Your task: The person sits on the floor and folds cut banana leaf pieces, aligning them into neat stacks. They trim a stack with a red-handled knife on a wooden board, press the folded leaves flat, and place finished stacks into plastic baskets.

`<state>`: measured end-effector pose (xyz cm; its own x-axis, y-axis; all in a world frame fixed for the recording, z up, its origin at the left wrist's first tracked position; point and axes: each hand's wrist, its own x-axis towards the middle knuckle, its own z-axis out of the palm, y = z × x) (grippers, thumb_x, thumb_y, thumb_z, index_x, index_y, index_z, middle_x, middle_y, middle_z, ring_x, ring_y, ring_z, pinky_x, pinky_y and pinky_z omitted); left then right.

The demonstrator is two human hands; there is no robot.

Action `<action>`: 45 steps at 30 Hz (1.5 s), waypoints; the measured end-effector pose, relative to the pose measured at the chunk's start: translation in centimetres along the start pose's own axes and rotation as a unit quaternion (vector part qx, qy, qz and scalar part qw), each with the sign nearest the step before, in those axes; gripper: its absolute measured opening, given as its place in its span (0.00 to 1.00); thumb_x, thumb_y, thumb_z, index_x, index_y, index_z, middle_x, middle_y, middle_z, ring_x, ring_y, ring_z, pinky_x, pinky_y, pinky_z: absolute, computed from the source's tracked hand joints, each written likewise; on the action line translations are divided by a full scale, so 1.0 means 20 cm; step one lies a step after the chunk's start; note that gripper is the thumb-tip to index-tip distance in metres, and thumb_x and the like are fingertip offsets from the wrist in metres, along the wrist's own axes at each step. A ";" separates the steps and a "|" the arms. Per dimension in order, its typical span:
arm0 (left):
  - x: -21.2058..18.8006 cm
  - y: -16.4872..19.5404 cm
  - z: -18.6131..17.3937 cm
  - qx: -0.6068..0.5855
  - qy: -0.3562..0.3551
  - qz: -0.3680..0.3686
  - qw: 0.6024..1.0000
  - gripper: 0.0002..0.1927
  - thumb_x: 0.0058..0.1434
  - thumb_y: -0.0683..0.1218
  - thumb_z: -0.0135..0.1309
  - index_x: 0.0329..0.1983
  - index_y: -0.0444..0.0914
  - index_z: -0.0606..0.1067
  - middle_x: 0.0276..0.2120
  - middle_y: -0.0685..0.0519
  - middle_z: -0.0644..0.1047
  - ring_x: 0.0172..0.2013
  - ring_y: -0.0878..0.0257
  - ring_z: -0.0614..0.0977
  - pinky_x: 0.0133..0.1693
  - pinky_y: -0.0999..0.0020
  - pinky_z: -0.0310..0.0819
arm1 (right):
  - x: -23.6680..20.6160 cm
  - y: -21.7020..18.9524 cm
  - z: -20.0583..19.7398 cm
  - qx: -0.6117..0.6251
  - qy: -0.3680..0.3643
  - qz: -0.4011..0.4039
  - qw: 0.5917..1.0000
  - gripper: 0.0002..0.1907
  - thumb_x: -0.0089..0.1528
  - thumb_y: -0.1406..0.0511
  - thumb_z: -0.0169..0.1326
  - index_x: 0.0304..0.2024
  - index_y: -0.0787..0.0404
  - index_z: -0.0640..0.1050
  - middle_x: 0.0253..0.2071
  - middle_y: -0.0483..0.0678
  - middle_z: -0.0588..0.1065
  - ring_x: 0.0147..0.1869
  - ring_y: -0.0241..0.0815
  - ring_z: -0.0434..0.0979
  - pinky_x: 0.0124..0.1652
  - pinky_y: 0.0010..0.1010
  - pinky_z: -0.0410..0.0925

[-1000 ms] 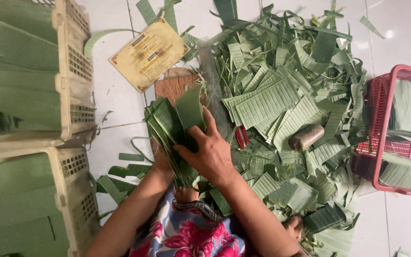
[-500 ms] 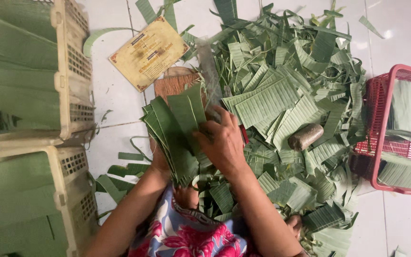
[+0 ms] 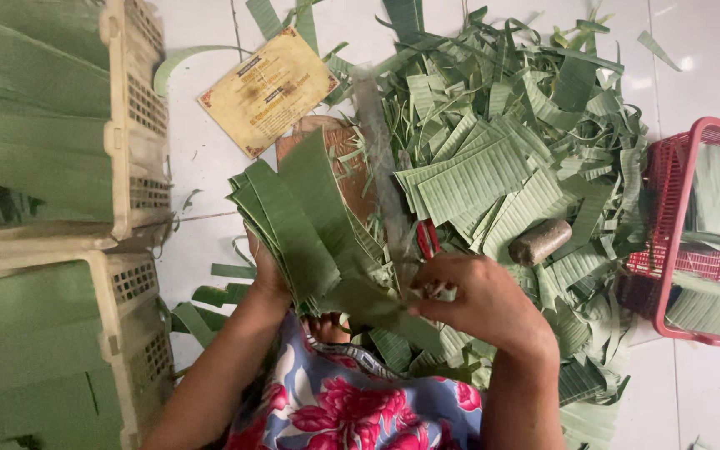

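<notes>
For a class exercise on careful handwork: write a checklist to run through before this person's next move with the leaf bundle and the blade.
1. Left hand grips the leaf bundle: ok, fingers wrap its lower edge.
2. Right hand holds the blade: ok, though the blade is blurred.
3. Left fingers away from the blade edge: cannot tell, leaves hide them.
4. Wooden board under the bundle: ok, partly visible.
5. Floor around the work free of scraps: not ok, the cut leaf pile crowds it.
6. Red basket within reach: ok, at the right.
</notes>
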<state>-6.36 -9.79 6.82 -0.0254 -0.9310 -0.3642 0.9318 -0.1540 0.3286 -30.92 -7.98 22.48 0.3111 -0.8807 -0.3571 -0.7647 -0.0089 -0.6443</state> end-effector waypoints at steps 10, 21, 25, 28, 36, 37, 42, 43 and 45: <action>0.02 -0.15 -0.17 0.104 -0.044 -0.004 0.994 0.25 0.74 0.59 0.41 0.64 0.39 0.67 0.51 0.48 0.77 0.48 0.54 0.82 0.49 0.56 0.81 | 0.23 -0.19 0.51 0.016 0.124 -0.043 0.991 0.33 0.57 0.56 0.64 0.62 0.59 0.70 0.54 0.55 0.77 0.58 0.58 0.78 0.52 0.44 0.72; 0.07 -0.24 -0.41 0.146 -0.101 0.106 0.978 0.08 0.83 0.47 0.53 0.53 0.38 0.68 0.44 0.55 0.73 0.47 0.61 0.77 0.47 0.62 0.78 | 0.32 -0.13 0.50 0.127 0.105 -0.054 0.985 0.28 0.58 0.64 0.54 0.62 0.58 0.67 0.51 0.57 0.80 0.55 0.60 0.81 0.52 0.46 0.74; 0.06 -0.14 -0.21 0.128 -0.070 0.087 0.986 0.19 0.72 0.53 0.47 0.62 0.40 0.69 0.50 0.54 0.75 0.49 0.64 0.79 0.51 0.66 0.78 | 0.32 -0.14 0.43 0.120 0.121 -0.003 0.985 0.28 0.63 0.63 0.49 0.67 0.53 0.65 0.48 0.57 0.79 0.50 0.62 0.81 0.46 0.48 0.72; 0.06 -0.13 -0.12 0.142 -0.072 0.103 0.982 0.18 0.75 0.52 0.46 0.63 0.39 0.69 0.50 0.54 0.75 0.49 0.64 0.78 0.51 0.66 0.77 | 0.32 -0.19 0.45 0.022 0.126 -0.079 0.989 0.28 0.59 0.59 0.60 0.61 0.54 0.69 0.50 0.59 0.78 0.48 0.65 0.80 0.42 0.50 0.73; 0.06 -0.10 -0.14 0.101 -0.068 0.070 0.990 0.17 0.78 0.55 0.40 0.56 0.39 0.71 0.47 0.53 0.76 0.47 0.60 0.78 0.50 0.63 0.76 | 0.32 -0.15 0.42 0.035 0.090 0.039 0.995 0.30 0.61 0.67 0.47 0.67 0.49 0.65 0.53 0.55 0.77 0.53 0.60 0.80 0.50 0.48 0.72; 0.07 -0.10 -0.14 0.072 -0.060 0.048 0.994 0.20 0.78 0.57 0.38 0.57 0.39 0.71 0.47 0.52 0.76 0.48 0.60 0.78 0.51 0.62 0.76 | 0.32 -0.14 0.42 0.019 0.110 0.011 0.994 0.30 0.61 0.67 0.48 0.68 0.49 0.66 0.58 0.55 0.75 0.58 0.60 0.78 0.52 0.48 0.72; 0.07 -0.09 -0.12 0.013 -0.009 -0.055 0.998 0.37 0.68 0.69 0.25 0.62 0.40 0.70 0.55 0.49 0.77 0.54 0.54 0.79 0.58 0.56 0.74 | 0.32 -0.18 0.48 -0.122 0.203 -0.114 0.965 0.29 0.52 0.52 0.68 0.52 0.54 0.76 0.67 0.62 0.64 0.68 0.66 0.63 0.60 0.56 0.61; 0.08 -0.10 -0.12 0.007 -0.002 -0.066 0.998 0.38 0.68 0.70 0.25 0.63 0.40 0.69 0.56 0.49 0.76 0.55 0.53 0.78 0.59 0.55 0.73 | 0.33 -0.19 0.49 -0.119 0.202 -0.120 0.965 0.29 0.51 0.51 0.69 0.50 0.54 0.78 0.68 0.62 0.64 0.70 0.67 0.61 0.62 0.57 0.59; 0.08 -0.10 -0.13 -0.004 0.016 -0.090 0.996 0.41 0.68 0.72 0.24 0.66 0.41 0.68 0.59 0.47 0.75 0.58 0.50 0.77 0.61 0.52 0.70 | 0.34 -0.19 0.50 -0.112 0.197 -0.129 0.965 0.28 0.49 0.51 0.69 0.46 0.56 0.81 0.69 0.61 0.62 0.72 0.68 0.58 0.65 0.58 0.55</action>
<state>-7.35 -10.05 3.40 -0.1820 -0.8774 -0.4439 0.9157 -0.3157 0.2485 -20.21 -9.22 15.80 0.3020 -0.9470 0.1093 -0.8067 -0.3150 -0.5001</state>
